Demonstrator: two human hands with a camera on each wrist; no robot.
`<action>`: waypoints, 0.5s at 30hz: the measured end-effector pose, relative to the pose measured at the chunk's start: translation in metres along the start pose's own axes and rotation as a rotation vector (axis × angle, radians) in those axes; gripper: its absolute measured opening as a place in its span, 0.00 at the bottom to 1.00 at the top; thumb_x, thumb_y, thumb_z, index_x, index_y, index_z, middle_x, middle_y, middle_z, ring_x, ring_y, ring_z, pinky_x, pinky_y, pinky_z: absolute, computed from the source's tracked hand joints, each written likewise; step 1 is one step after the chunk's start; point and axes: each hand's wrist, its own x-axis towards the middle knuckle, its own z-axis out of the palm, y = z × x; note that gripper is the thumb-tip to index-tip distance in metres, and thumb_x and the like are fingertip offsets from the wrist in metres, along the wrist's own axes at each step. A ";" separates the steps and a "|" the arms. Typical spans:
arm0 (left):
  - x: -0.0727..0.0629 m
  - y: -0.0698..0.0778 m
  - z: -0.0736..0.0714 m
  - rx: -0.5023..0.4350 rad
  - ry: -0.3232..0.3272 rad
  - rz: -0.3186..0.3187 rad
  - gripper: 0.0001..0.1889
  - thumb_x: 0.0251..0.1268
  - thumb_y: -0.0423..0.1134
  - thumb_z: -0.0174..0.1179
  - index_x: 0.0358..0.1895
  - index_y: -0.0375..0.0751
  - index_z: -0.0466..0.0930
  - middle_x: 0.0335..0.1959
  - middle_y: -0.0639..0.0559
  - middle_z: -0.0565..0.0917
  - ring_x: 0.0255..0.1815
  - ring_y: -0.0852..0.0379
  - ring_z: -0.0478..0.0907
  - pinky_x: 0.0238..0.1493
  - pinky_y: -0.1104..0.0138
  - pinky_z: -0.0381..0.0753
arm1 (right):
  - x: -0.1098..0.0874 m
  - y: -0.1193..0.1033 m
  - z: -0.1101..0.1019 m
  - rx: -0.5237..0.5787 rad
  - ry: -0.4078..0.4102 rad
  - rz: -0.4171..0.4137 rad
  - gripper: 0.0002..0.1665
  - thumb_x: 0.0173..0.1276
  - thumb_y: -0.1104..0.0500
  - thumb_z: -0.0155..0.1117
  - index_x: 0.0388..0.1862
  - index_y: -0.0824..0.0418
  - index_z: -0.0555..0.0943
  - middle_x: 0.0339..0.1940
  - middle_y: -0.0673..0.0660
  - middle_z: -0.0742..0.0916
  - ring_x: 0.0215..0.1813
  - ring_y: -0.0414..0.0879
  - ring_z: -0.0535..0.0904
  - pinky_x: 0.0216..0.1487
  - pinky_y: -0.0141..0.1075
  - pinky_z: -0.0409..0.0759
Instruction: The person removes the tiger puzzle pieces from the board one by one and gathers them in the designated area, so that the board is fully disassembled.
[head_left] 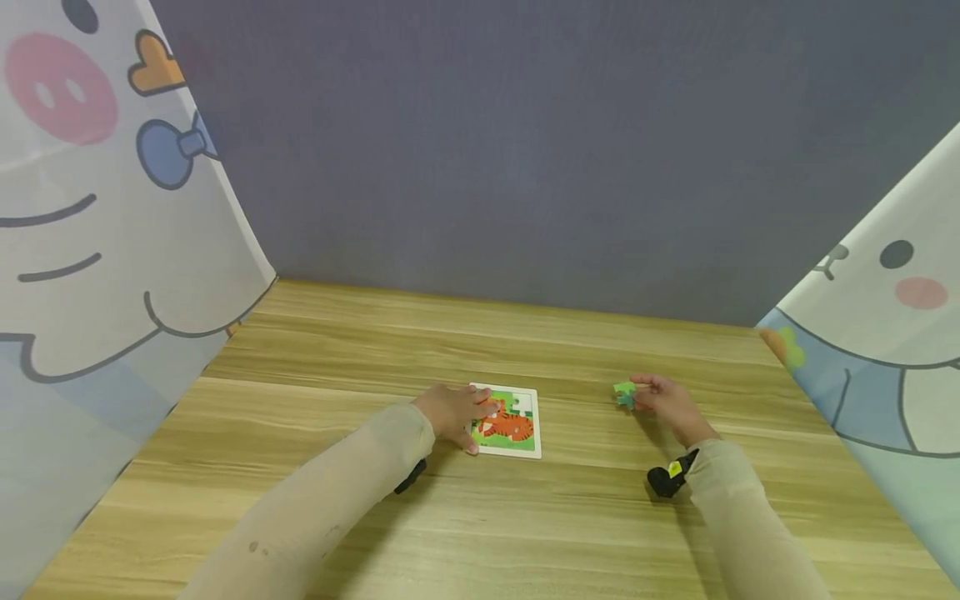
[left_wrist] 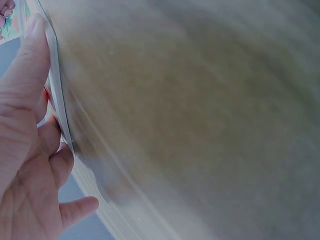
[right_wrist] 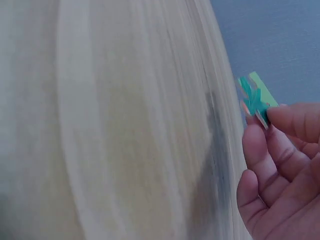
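Note:
A square jigsaw puzzle [head_left: 510, 433] with a white frame and an orange tiger on green lies on the table. Near its upper right corner a white gap [head_left: 521, 403] shows among the pieces. My left hand [head_left: 453, 414] rests on the puzzle's left side with fingers spread, the thumb at the lower left edge; the left wrist view has this hand [left_wrist: 30, 150] along the white border. Off to the right, my right hand [head_left: 669, 406] pinches a green puzzle piece [right_wrist: 256, 100] between thumb and fingers, above the table. In the head view that piece [head_left: 625, 394] points toward the puzzle.
The wooden table [head_left: 570, 533] ends at a dark grey panel [head_left: 510, 167] behind. White cloths with cartoon animals hang at the left [head_left: 112, 208] and the right [head_left: 900, 317]. A black wrist camera [head_left: 667, 479] sits below the right wrist.

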 end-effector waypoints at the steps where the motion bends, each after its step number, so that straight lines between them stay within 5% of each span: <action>1: 0.000 0.000 0.000 0.002 0.000 0.000 0.44 0.55 0.65 0.56 0.76 0.64 0.49 0.77 0.63 0.47 0.76 0.62 0.46 0.35 0.72 0.75 | 0.001 0.000 0.000 0.005 0.005 0.001 0.27 0.72 0.67 0.51 0.64 0.81 0.63 0.36 0.53 0.82 0.33 0.34 0.79 0.40 0.28 0.79; 9: 0.001 0.000 0.002 -0.009 -0.003 0.003 0.45 0.54 0.65 0.57 0.76 0.63 0.50 0.77 0.62 0.47 0.76 0.61 0.46 0.33 0.72 0.75 | 0.013 0.000 0.004 -0.015 0.035 -0.008 0.27 0.72 0.66 0.51 0.65 0.81 0.64 0.41 0.59 0.81 0.32 0.32 0.79 0.39 0.27 0.79; 15: 0.002 -0.001 0.001 -0.022 0.003 -0.001 0.45 0.54 0.64 0.57 0.76 0.63 0.50 0.77 0.62 0.45 0.76 0.62 0.45 0.36 0.71 0.76 | 0.023 -0.002 0.011 -0.006 0.084 -0.016 0.25 0.69 0.69 0.51 0.62 0.83 0.66 0.35 0.54 0.83 0.27 0.31 0.78 0.33 0.24 0.78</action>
